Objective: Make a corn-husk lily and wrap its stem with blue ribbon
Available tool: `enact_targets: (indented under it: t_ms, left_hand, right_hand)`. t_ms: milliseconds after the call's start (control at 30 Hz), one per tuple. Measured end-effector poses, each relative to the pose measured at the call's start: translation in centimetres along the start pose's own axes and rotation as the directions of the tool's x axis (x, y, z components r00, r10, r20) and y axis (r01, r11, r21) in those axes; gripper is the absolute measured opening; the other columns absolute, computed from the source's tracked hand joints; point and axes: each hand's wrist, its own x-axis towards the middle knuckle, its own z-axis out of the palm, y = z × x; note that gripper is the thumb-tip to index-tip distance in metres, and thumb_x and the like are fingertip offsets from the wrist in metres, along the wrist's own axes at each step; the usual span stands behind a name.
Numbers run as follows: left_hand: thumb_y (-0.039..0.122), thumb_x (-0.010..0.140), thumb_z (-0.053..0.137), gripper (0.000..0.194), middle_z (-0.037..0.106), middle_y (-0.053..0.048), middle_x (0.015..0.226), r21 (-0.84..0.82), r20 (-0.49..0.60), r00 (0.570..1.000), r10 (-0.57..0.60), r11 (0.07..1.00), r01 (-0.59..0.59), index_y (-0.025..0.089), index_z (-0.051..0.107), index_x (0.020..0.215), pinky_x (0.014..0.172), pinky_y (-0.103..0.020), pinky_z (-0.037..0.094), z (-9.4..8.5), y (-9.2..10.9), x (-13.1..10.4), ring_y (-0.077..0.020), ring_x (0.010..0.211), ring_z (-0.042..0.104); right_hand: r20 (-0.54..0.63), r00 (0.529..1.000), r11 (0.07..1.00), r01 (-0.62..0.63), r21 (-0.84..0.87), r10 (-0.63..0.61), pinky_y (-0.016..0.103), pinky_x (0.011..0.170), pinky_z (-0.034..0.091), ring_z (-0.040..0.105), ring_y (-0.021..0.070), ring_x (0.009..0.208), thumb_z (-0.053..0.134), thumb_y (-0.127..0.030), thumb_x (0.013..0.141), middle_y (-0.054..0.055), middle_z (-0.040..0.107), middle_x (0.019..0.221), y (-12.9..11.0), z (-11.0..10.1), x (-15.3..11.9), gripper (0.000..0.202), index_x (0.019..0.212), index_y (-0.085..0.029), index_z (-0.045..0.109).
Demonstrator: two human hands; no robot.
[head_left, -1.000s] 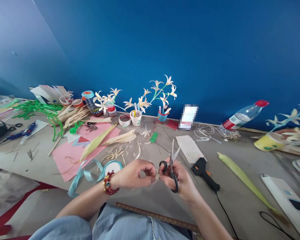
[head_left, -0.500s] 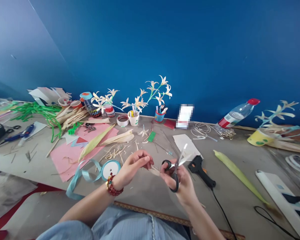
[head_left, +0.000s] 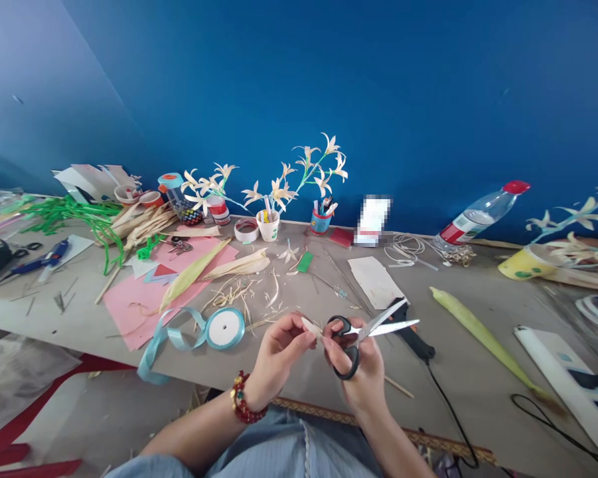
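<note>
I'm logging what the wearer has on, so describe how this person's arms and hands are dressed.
Both forearms are bare. The left hand has a beaded bracelet at the wrist, dark red beads with a few gold and green ones. The right hand shows no ring, watch or glove. A light blue, finely striped garment covers the lap or body below.

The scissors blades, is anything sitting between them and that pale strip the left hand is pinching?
Nothing visible. The scissors are open in the right hand, blades pointing right, away from the pale strip pinched by the left hand.
</note>
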Motion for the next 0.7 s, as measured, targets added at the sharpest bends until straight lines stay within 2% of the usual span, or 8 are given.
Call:
enact_targets:
  t_ms: [200, 267, 333, 467, 533, 700]
  left_hand:
    - [0.033, 0.083, 0.068, 0.02, 0.057, -0.001, 0.072, 0.027, 0.0, 1.0, -0.005, 1.0, 0.005, 0.016, 0.06, 0.075, 0.07, -0.026, 0.044, -0.5, 0.1, -0.3, -0.0126, 0.069, 0.052]
    - [0.031, 0.085, 0.067, 0.018, 0.058, -0.001, 0.073, 0.034, 0.02, 1.0, 0.0, 0.999, -0.001, 0.016, 0.06, 0.077, 0.07, -0.026, 0.044, -0.9, 0.5, -0.2, -0.0126, 0.07, 0.053]
    - [0.029, 0.086, 0.065, 0.016, 0.058, -0.001, 0.075, 0.066, 0.037, 0.999, 0.018, 0.998, -0.02, 0.016, 0.06, 0.078, 0.072, -0.025, 0.043, -1.4, 1.2, 0.0, -0.0128, 0.072, 0.053]
    - [0.026, 0.087, 0.063, 0.014, 0.059, -0.002, 0.078, 0.137, 0.067, 0.995, 0.069, 0.988, -0.077, 0.016, 0.06, 0.078, 0.073, -0.025, 0.043, -2.0, 2.3, 0.0, -0.0134, 0.075, 0.054]
    - [0.025, 0.087, 0.062, 0.014, 0.06, -0.003, 0.079, 0.148, 0.079, 0.993, 0.085, 0.984, -0.097, 0.016, 0.06, 0.077, 0.074, -0.026, 0.043, -2.0, 2.7, -0.1, -0.0139, 0.076, 0.054]
    - [0.028, 0.085, 0.063, 0.016, 0.059, -0.003, 0.076, 0.157, 0.093, 0.993, 0.066, 0.984, -0.08, 0.016, 0.06, 0.075, 0.074, -0.027, 0.044, -1.8, 3.0, -0.6, -0.015, 0.074, 0.055]
  right_hand:
    - [-0.018, 0.999, 0.998, -0.039, 0.054, 0.04, 0.023, 0.047, 0.035, 0.043, 0.0094, 0.051, 0.074, -0.038, 0.078, -0.002, 0.058, 0.074, 1.0, 0.2, -0.7, 0.03, 0.091, -0.022, 0.052]
    - [0.042, 0.996, 0.997, -0.081, -0.002, 0.081, 0.023, 0.047, 0.034, 0.042, 0.0095, 0.051, 0.075, -0.042, 0.077, -0.001, 0.057, 0.074, 0.8, 0.1, -0.9, 0.032, 0.09, -0.022, 0.054]
    - [0.159, 0.979, 0.989, -0.112, -0.095, 0.126, 0.024, 0.051, 0.035, 0.045, 0.0115, 0.056, 0.074, -0.048, 0.076, 0.0, 0.057, 0.072, 0.4, -0.1, -1.2, 0.035, 0.084, -0.02, 0.056]
    - [0.369, 0.91, 0.973, -0.125, -0.193, 0.19, 0.024, 0.055, 0.035, 0.048, 0.0136, 0.062, 0.072, -0.061, 0.072, 0.001, 0.054, 0.068, 0.2, -0.6, -1.8, 0.047, 0.077, -0.018, 0.055]
    - [0.402, 0.89, 0.968, -0.139, -0.209, 0.215, 0.023, 0.054, 0.032, 0.045, 0.0127, 0.061, 0.073, -0.063, 0.07, -0.001, 0.052, 0.067, 0.3, -0.6, -2.1, 0.05, 0.076, -0.018, 0.054]
    - [0.396, 0.884, 0.958, -0.162, -0.238, 0.248, 0.023, 0.052, 0.029, 0.041, 0.0113, 0.057, 0.072, -0.066, 0.069, -0.003, 0.047, 0.064, 0.2, -0.5, -2.7, 0.053, 0.075, -0.018, 0.051]
